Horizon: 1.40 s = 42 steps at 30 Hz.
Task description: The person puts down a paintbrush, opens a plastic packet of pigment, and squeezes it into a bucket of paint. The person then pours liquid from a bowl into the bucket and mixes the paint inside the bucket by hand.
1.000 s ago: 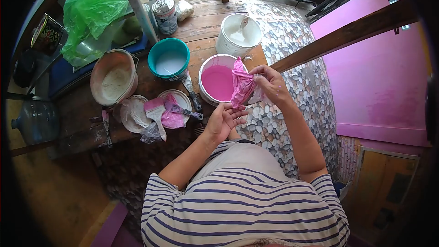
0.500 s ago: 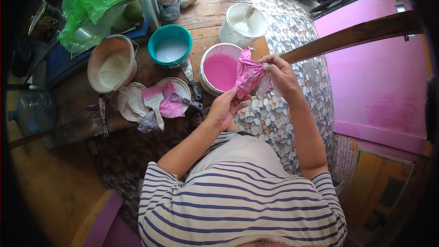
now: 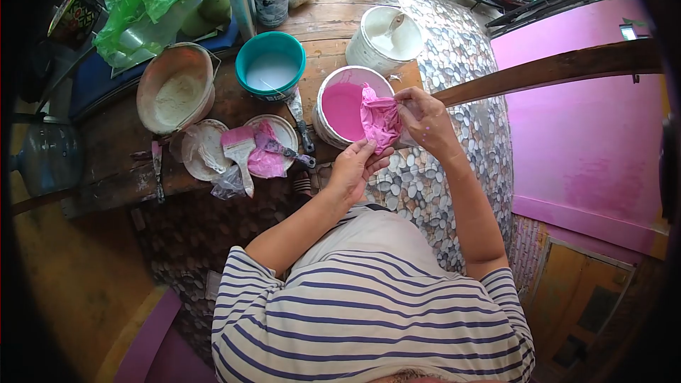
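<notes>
A crumpled pink plastic bag point(image 3: 381, 117), coated in paint, hangs between my two hands over the right rim of a white bucket. Pink paint point(image 3: 340, 110) fills the lower part of that bucket point(image 3: 325, 133). My left hand point(image 3: 356, 168) pinches the lower edge of the bag between thumb and fingers. At the bag's upper right, my right hand point(image 3: 428, 122) grips it with fingers closed, and pink specks show on the skin. Part of the bag's far side is hidden behind the fingers.
A teal bucket of whitish liquid point(image 3: 271, 71), a white bucket point(image 3: 384, 42) and a powder-dusted basin point(image 3: 174, 103) stand on the wooden bench. A pink-stained brush point(image 3: 240, 147) and a scraper point(image 3: 301, 124) lie near lids. A wooden post point(image 3: 546, 71) slants at right beside a pink wall.
The bag has been opened out and bunched lower, nearer the bucket rim. My right hand has shifted slightly left and down. The view has moved a little.
</notes>
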Each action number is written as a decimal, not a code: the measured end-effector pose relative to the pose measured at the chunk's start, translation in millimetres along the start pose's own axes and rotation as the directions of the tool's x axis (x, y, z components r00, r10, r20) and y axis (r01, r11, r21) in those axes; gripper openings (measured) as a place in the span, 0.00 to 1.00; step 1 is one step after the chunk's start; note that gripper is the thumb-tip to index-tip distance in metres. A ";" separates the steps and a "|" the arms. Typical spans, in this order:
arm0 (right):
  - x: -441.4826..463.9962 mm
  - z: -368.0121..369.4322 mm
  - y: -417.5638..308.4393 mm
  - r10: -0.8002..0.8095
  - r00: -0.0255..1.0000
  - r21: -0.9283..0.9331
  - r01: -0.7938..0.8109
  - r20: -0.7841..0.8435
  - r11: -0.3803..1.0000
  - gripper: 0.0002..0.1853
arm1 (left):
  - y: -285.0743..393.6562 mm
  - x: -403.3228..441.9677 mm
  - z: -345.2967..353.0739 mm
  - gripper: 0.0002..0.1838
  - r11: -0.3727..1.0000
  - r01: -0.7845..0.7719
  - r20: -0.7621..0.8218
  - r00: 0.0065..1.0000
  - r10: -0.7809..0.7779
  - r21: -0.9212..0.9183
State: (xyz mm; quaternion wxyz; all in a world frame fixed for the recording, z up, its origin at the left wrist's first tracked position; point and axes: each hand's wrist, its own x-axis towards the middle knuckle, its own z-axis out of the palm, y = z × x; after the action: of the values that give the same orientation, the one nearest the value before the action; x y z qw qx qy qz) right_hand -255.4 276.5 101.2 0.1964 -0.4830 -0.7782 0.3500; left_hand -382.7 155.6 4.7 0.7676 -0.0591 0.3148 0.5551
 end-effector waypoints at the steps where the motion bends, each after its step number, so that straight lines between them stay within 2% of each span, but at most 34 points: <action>1: 0.2 3.6 2.4 -0.074 0.996 -0.038 0.072 -0.049 0.997 0.09 | 0.7 0.6 1.2 0.12 1.000 -0.010 -0.007 1.000 0.010 -0.001; 2: -0.5 4.8 3.8 -0.078 0.996 -0.041 0.076 -0.044 0.996 0.09 | 1.5 0.9 2.2 0.13 1.000 -0.020 -0.014 1.000 0.020 -0.001; 4: -0.7 5.3 -1.7 -0.206 0.973 -0.283 0.169 -0.104 0.944 0.08 | 2.8 1.4 3.7 0.13 0.999 -0.040 -0.023 0.999 0.040 -0.003; 7: 0.4 4.4 5.2 -0.168 0.981 -0.339 0.126 -0.099 0.932 0.09 | 9.9 -1.5 7.3 0.13 0.998 -0.063 -0.039 0.997 0.063 0.000; 11: 2.2 -3.1 25.4 -0.121 0.993 -0.267 0.113 -0.012 0.957 0.11 | 20.5 4.4 -3.2 0.12 0.994 -0.107 -0.021 0.994 0.106 -0.013; 13: 3.7 -3.5 31.6 -0.037 0.999 -0.090 0.040 0.025 0.995 0.13 | 29.9 5.9 -5.5 0.12 0.993 -0.116 -0.035 0.993 0.116 0.011; 16: 4.2 -7.1 33.6 0.010 0.997 -0.060 -0.005 0.082 0.998 0.12 | 45.6 7.1 -5.1 0.12 0.990 -0.133 -0.050 0.989 0.136 0.053; 17: 3.8 -7.0 32.3 0.009 0.997 -0.059 -0.004 0.081 0.998 0.12 | 50.6 8.0 -4.5 0.12 0.986 -0.150 -0.045 0.987 0.153 0.075; 19: 1.6 -5.3 28.0 -0.146 0.986 -0.153 0.156 0.075 0.976 0.12 | 59.7 13.4 -8.8 0.14 0.978 -0.180 -0.015 0.983 0.183 0.105; 24: 4.9 -1.0 30.5 -0.097 0.991 -0.174 0.111 0.088 0.979 0.11 | 86.8 15.4 2.3 0.17 0.942 -0.244 -0.097 0.958 0.272 0.230; 27: 9.1 0.9 35.0 -0.114 0.991 -0.196 0.127 0.077 0.972 0.09 | 104.9 18.6 -1.3 0.14 0.920 -0.223 -0.001 0.972 0.236 0.322; 32: 15.8 5.6 27.9 -0.200 0.980 -0.128 0.199 0.006 0.972 0.08 | 128.4 23.2 -0.5 0.12 0.879 -0.213 0.022 0.974 0.225 0.426; 34: 19.9 6.3 25.2 -0.199 0.980 -0.055 0.198 -0.007 0.979 0.09 | 139.8 23.0 0.2 0.13 0.802 -0.245 0.091 0.968 0.234 0.544; 36: 23.3 5.5 21.4 -0.206 0.978 -0.069 0.206 0.000 0.976 0.09 | 147.8 21.8 2.4 0.17 0.777 -0.254 0.116 0.966 0.230 0.576; 38: 25.3 5.6 19.4 -0.096 0.995 0.010 0.096 0.009 0.995 0.12 | 155.1 18.9 2.4 0.21 0.617 -0.308 0.233 0.951 0.202 0.724; 39: 25.4 4.9 15.4 -0.099 0.995 0.014 0.099 0.008 0.995 0.12 | 156.8 16.1 5.0 0.21 0.614 -0.309 0.232 0.951 0.205 0.726; 41: 24.7 2.7 6.5 0.122 0.989 0.143 -0.133 0.079 0.981 0.15 | 157.7 11.5 11.7 0.24 0.370 -0.382 0.303 0.918 0.255 0.847; 42: 25.8 3.6 7.7 0.120 0.990 0.145 -0.130 0.079 0.981 0.15 | 157.1 11.6 12.2 0.24 0.368 -0.383 0.303 0.918 0.257 0.848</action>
State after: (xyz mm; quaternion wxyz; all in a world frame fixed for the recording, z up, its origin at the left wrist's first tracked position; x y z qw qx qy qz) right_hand -264.7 300.4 92.3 0.1826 -0.5023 -0.7242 0.4358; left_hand -515.2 229.6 48.7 0.5753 0.4504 0.5185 0.4441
